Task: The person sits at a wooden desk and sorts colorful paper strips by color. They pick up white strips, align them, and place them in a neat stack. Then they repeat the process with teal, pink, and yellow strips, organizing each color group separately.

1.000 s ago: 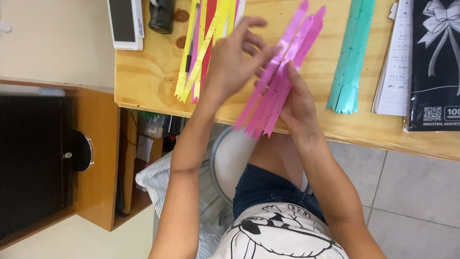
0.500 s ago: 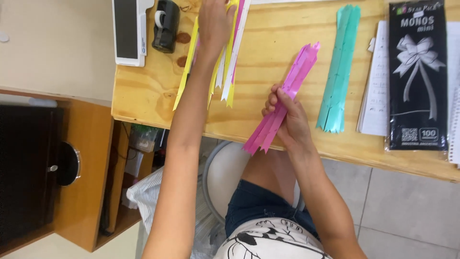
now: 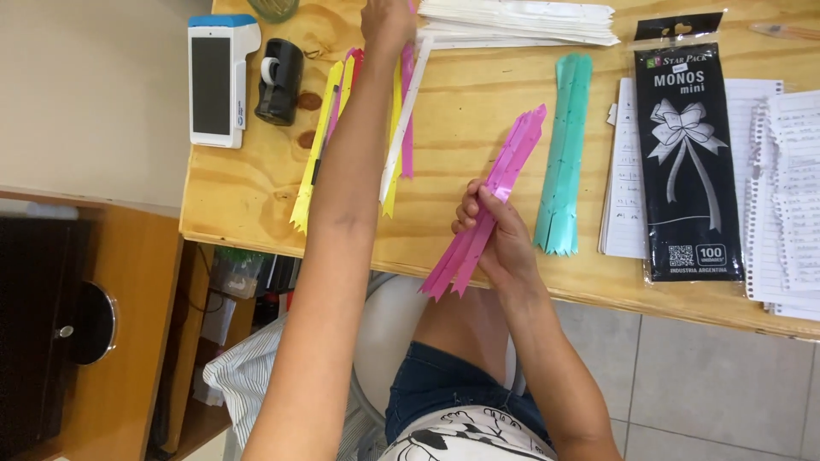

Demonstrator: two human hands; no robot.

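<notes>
My right hand grips a bundle of pink ribbon strips near its middle. The bundle lies slanted over the front edge of the wooden table. My left arm reaches far across the table. At the top edge, my left hand closes on the far ends of a fan of yellow, pink and white strips lying on the wood; its fingers are partly cut off. More yellow strips lie left of that arm.
A teal strip bundle lies right of the pink one, and a white strip stack sits at the far edge. A black ribbon packet and spiral notepads are at right. A white handheld terminal and a black tape dispenser stand at left.
My left hand has left the pink bundle and carried the yellow, pink and white strips to the far side of the table. The right hand keeps the pink bundle, now lower on the table.
</notes>
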